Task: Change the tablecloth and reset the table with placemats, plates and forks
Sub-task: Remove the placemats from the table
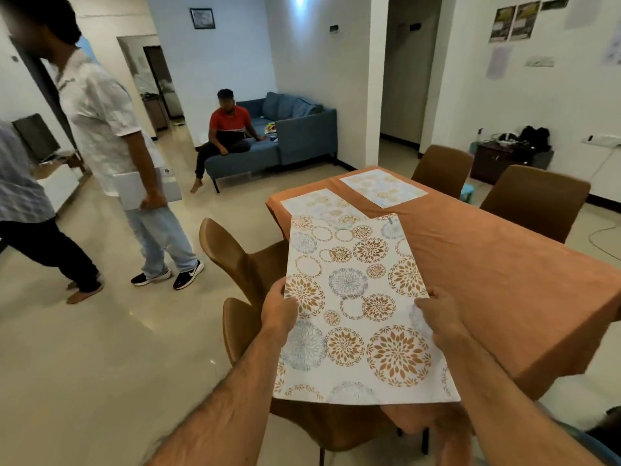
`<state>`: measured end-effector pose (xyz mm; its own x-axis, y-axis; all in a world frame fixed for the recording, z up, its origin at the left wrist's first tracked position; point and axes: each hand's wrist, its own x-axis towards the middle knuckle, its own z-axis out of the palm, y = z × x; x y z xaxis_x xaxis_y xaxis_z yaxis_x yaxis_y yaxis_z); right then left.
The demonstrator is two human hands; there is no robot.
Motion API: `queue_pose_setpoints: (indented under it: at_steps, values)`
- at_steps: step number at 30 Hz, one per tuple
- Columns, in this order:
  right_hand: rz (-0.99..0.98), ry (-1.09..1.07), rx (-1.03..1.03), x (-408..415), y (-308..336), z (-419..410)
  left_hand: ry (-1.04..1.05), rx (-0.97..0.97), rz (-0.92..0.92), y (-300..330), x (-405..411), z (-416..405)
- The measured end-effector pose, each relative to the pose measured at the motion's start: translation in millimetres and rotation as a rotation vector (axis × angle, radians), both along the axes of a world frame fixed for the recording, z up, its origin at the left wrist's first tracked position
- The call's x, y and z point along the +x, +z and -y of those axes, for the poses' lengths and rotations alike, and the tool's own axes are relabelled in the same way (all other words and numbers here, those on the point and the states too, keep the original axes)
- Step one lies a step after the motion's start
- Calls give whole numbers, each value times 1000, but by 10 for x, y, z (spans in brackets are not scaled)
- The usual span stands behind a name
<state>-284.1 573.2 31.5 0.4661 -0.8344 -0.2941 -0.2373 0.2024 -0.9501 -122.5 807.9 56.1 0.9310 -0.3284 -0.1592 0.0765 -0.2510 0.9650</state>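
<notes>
orange tablecloth [487,264] is on, two placemats [383,188] down, both hands [280,309] pinching a third placemat [356,307] by its edges, plates and forks not out yet

Relative to the long cloth-covered dining table [497,264]: two flat patterned placemats [383,188] on its far end; a third placemat [356,307] held above its near-left edge; curved-back chairs [245,260] left; two more [534,200] right; corner sofa [289,136] behind.

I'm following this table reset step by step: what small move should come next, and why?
Probably lower the held placemat onto the bare near stretch of tablecloth: both hands, left and right, grip it, and two placemats already lie farther along.
</notes>
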Motion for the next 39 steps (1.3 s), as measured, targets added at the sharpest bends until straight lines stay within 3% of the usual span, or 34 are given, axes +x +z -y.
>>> queue_pose_setpoints:
  at_steps: [10,21,28,33,39]
  values:
    - [-97,-34,41,1531,89,-58,-73,37,-3,-17,1880,158]
    - [-83,-314,137,3362,-138,-509,-398,97,-22,-171,4308,576]
    - [-66,-441,204,4192,-137,-704,-593,144,104,-77,5397,915]
    - [43,-508,298,4686,-300,-571,-737,218,114,-102,6000,1418]
    - [62,-525,418,5432,-564,-199,-893,282,279,-118,6763,2201]
